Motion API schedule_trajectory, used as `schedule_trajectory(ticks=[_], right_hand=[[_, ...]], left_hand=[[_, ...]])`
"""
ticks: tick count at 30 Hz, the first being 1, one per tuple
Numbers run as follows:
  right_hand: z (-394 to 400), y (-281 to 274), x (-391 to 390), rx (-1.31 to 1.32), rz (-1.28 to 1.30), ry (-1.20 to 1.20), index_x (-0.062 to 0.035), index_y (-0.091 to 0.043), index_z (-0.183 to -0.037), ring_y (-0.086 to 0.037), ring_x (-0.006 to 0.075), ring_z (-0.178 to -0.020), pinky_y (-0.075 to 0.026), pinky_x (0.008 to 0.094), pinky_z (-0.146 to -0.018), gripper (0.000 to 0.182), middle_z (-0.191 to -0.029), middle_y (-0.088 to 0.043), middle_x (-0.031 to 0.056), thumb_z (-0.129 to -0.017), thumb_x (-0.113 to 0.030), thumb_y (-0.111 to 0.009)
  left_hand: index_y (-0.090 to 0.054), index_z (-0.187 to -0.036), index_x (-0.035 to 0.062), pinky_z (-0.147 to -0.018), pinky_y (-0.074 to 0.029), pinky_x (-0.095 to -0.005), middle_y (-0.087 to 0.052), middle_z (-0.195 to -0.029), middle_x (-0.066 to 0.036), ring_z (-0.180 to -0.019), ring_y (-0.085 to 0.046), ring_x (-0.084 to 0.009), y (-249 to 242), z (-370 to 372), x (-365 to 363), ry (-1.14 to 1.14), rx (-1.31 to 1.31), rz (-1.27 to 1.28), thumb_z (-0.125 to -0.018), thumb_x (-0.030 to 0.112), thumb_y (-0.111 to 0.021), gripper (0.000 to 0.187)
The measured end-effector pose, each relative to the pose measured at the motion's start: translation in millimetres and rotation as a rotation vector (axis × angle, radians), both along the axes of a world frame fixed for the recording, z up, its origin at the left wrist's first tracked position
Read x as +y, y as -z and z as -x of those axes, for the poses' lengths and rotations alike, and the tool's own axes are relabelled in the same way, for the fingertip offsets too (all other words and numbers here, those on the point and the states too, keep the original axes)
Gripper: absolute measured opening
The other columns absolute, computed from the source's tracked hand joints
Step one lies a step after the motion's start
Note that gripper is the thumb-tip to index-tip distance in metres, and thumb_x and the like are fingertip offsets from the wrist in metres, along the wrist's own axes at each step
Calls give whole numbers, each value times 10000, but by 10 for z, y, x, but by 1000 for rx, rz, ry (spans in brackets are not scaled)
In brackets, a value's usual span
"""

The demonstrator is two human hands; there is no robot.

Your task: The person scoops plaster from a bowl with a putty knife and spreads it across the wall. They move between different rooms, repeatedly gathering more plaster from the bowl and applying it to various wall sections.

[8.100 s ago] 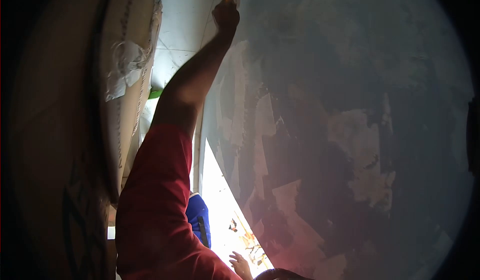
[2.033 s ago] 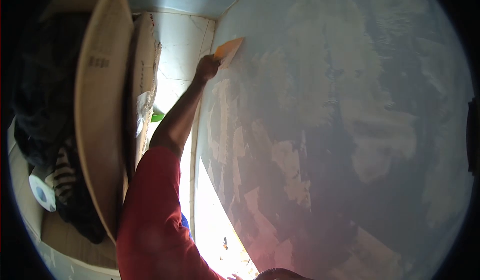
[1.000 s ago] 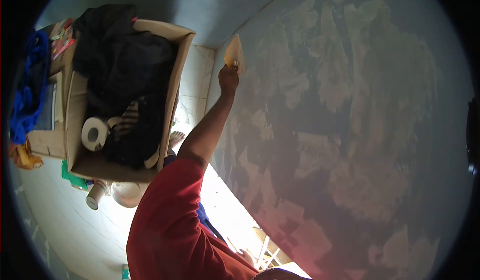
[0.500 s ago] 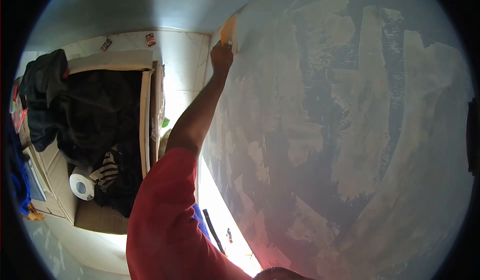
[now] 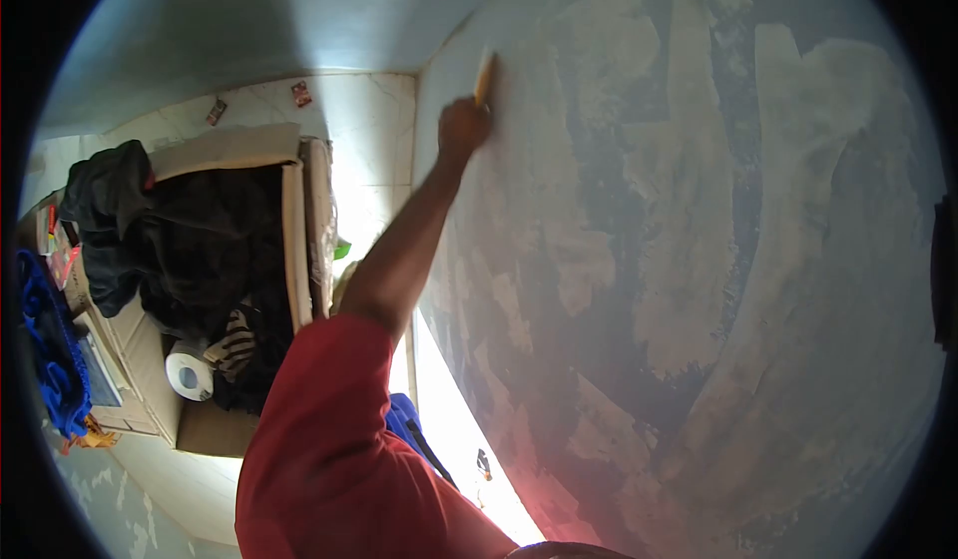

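My left hand (image 5: pixel 465 127) is raised at arm's length against the wall, its fingers closed around an orange putty scraper (image 5: pixel 485 78). The scraper's thin blade points up and shows nearly edge-on, close to the wall's left corner. Pale, uneven patches of filler streak the grey-blue wall (image 5: pixel 619 359) to the right of my arm. My right hand is out of view.
Left of my arm stands an open cardboard box (image 5: pixel 293 250) with dark clothes (image 5: pixel 200 250) and a white roll (image 5: pixel 190 374). Blue cloth (image 5: pixel 52 344) hangs farther left. Two small red packets (image 5: pixel 301 93) lie on the pale tiles (image 5: pixel 374 120).
My left hand has moved right and slightly down, away from the corner. The scraper has turned from showing its broad orange face to nearly edge-on. The whole view has shifted a little.
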State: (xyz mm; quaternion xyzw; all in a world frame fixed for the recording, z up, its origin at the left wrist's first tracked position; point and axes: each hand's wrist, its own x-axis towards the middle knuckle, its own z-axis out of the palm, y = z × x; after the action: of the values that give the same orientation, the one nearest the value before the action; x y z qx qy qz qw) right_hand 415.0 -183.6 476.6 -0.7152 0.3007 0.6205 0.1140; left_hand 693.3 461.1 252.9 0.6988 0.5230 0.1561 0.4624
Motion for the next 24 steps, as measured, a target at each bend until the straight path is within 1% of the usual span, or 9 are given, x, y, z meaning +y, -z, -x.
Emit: schedule_trajectory(ticks=[3, 6, 7, 9, 11, 14, 17, 19, 24], right_hand=[[-51, -5, 115, 2, 5, -15, 14, -345, -1386, -592, 208, -1067, -499, 322, -881, 570, -1253, -561, 168, -871, -95, -566], [-123, -53, 184, -17, 8, -27, 13, -345, -1385, -592, 209, -1066, -498, 326, -882, 571, -1254, -559, 169, -871, -95, -568], [-155, -67, 196, -28, 11, -29, 13, -345, -1385, -591, 209, -1066, -498, 327, -882, 571, -1254, -559, 169, -871, -95, -569], [-211, -87, 239, -49, 9, -32, 12, -346, -1385, -591, 210, -1066, -498, 329, -883, 572, -1255, -558, 170, -871, -95, -571], [-253, -124, 239, -70, 15, -28, 12, -346, -1385, -591, 211, -1065, -497, 331, -883, 572, -1256, -556, 170, -871, -95, -572], [-296, -128, 230, -80, 32, -10, 11, -346, -1385, -590, 213, -1064, -496, 334, -884, 573, -1257, -555, 171, -870, -95, -574], [-247, -177, 111, -74, 65, 12, 11, -346, -1385, -590, 214, -1063, -496, 338, -885, 574, -1258, -553, 172, -870, -95, -577], [-188, -197, 25, -60, 82, 25, 10, -346, -1385, -590, 215, -1063, -495, 340, -886, 574, -1259, -552, 173, -870, -95, -578], [-90, -219, -91, -14, 102, 51, 9, -346, -1385, -589, 218, -1061, -494, 345, -887, 576, -1261, -549, 174, -869, -94, -582]], left_hand=[[-648, -914, 35, -742, -498, -467, -639, -819, -241, -827, -626, -400, -592, 549, -327, 131, -142, 112, -861, 234, -541, 232], [-634, -932, 29, -724, -492, -474, -639, -814, -233, -821, -621, -406, -706, 804, -444, -43, -323, 104, -871, 188, -527, 201], [-634, -932, 29, -724, -492, -474, -639, -814, -233, -821, -621, -406, -565, 760, -391, -56, -333, 110, -871, 188, -527, 201], [-634, -967, 42, -727, -495, -466, -647, -831, -217, -828, -622, -407, -13, 494, -156, -274, -157, 47, -870, 161, -532, 184], [-635, -1004, 60, -728, -497, -471, -653, -852, -207, -824, -627, -402, 414, 314, 113, -291, -81, 4, -869, 162, -534, 197], [-633, -1023, 70, -745, -495, -474, -658, -873, -203, -833, -630, -398, 705, 99, 512, -274, -140, -83, -868, 161, -534, 205], [-632, -1036, 82, -765, -490, -474, -659, -881, -200, -847, -629, -393, 797, -28, 701, -240, -231, -64, -867, 173, -542, 212], [-631, -1051, 90, -781, -488, -468, -661, -891, -196, -863, -627, -387, 798, -23, 672, -63, -195, -137, -874, 194, -547, 222], [-597, -1189, 135, -713, -501, -433, -650, -880, -191, -796, -644, -356, 642, 276, 58, -88, -312, -87, -867, 152, -572, 323]])
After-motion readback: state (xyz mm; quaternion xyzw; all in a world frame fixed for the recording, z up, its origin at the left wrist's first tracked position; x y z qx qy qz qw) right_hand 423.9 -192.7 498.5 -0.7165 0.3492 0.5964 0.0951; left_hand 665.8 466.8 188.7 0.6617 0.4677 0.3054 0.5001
